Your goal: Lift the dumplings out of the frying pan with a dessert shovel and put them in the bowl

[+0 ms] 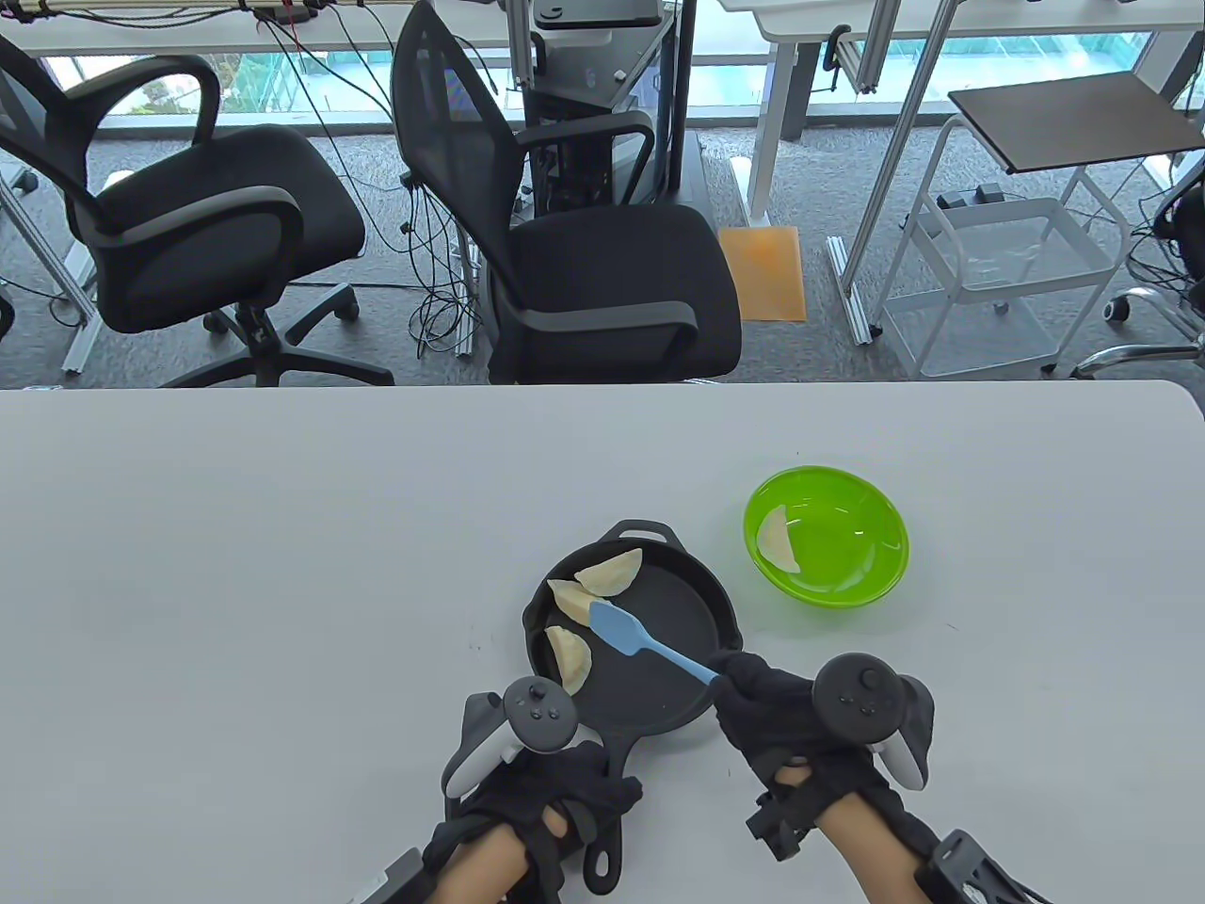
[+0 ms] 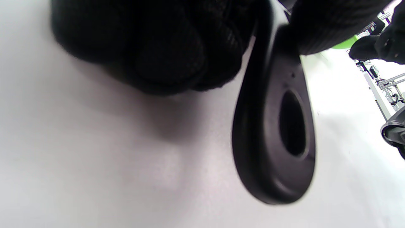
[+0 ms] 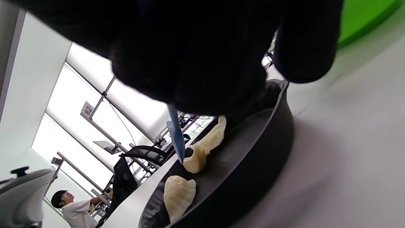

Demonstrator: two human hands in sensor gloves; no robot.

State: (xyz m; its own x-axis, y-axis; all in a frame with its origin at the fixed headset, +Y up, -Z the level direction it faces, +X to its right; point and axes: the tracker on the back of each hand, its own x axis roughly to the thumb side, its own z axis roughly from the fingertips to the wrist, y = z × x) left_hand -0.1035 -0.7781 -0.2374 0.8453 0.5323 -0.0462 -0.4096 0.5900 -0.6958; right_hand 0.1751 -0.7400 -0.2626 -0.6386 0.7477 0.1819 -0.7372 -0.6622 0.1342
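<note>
Office behind a white table

Beyond the table: two black office chairs, grey carpet, a white cart at right, bright windows behind.

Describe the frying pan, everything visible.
The frying pan is black, round and matte, looks like cast iron, with a small helper handle at the far rim and a long handle with a hanging hole toward the person. It sits flat on the white table, left of the green bowl. The left hand grips its handle. Three dumplings lie along its left side; the blue shovel's blade hovers over them.
</note>
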